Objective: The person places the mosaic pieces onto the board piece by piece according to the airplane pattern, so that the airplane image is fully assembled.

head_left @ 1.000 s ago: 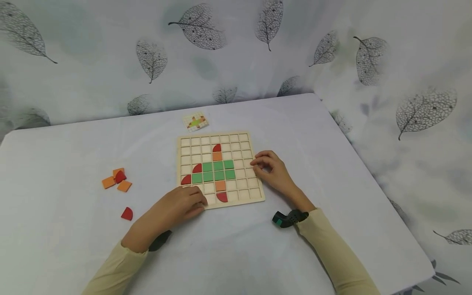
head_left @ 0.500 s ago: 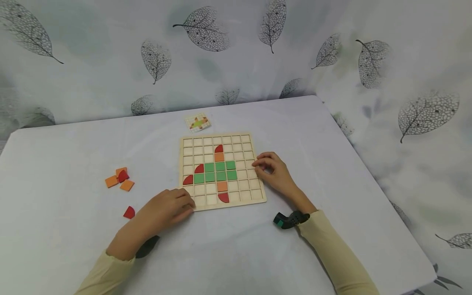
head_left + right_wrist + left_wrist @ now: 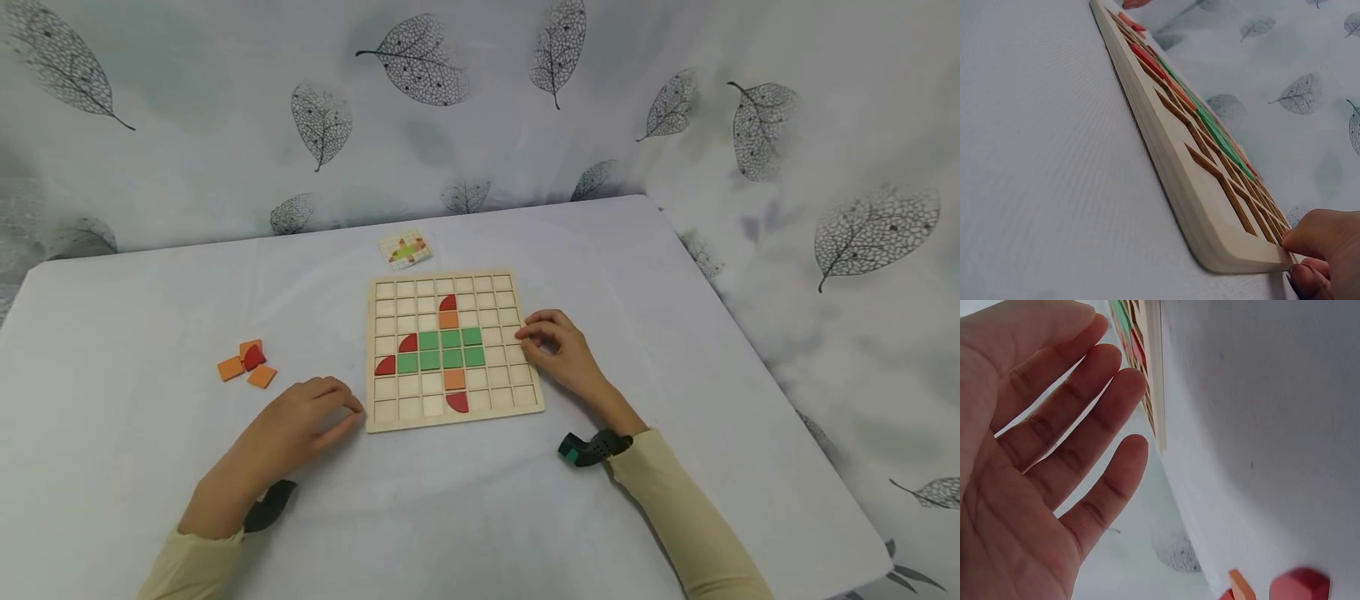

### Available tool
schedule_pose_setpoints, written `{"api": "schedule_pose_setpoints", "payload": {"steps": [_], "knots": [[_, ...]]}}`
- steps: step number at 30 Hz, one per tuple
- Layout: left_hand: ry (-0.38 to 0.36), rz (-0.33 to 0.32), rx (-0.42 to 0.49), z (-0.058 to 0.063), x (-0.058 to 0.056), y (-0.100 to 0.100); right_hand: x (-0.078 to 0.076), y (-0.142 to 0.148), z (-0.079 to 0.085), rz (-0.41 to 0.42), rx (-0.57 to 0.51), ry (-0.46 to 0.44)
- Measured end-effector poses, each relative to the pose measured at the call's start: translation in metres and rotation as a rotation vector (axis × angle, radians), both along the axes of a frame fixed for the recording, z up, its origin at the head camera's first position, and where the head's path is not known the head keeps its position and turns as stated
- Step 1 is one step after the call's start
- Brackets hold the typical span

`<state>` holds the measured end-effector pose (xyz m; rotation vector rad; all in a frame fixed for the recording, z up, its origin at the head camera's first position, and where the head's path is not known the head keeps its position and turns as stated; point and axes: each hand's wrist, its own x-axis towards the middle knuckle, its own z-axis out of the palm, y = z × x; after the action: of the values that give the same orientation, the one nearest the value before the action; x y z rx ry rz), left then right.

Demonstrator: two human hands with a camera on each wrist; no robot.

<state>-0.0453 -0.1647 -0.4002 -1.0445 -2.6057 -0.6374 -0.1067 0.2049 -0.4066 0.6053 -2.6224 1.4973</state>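
Observation:
A pale wooden grid board (image 3: 502, 377) lies on the white-covered table, with several green squares (image 3: 452, 348), two orange squares and several red quarter-circle tiles (image 3: 457, 402) set in its cells. My left hand (image 3: 288, 421) is just off the board's lower left corner; in the left wrist view its fingers are apart and hold nothing. My right hand (image 3: 561, 354) grips the board's right edge, with the thumb (image 3: 1310, 234) over the rim. Low in the left wrist view sits a loose red tile (image 3: 1300, 585), which my left hand hides from the head view.
Left of the board, several orange squares (image 3: 262, 377) lie grouped with a red quarter-circle tile (image 3: 253, 356) on top. A small pattern card (image 3: 405, 249) lies beyond the board's far edge. A leaf-print cloth (image 3: 427, 146) hangs behind the table.
My left hand has moved left and toward me, off the board's lower left corner, uncovering its cells. The right hand stays at the right edge. The camera view has shifted slightly.

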Motion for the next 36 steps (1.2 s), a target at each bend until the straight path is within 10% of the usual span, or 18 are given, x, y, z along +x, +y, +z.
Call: {"api": "schedule_pose_setpoints", "payload": {"steps": [21, 36], "knots": [[-0.183, 0.172, 0.088, -0.003, -0.008, -0.055, -0.001, -0.001, -0.001, 0.008, -0.029, -0.003], [-0.175, 0.273, 0.192, -0.013, -0.011, -0.076, -0.001, -0.001, 0.000, 0.004, -0.019, -0.024]]}}
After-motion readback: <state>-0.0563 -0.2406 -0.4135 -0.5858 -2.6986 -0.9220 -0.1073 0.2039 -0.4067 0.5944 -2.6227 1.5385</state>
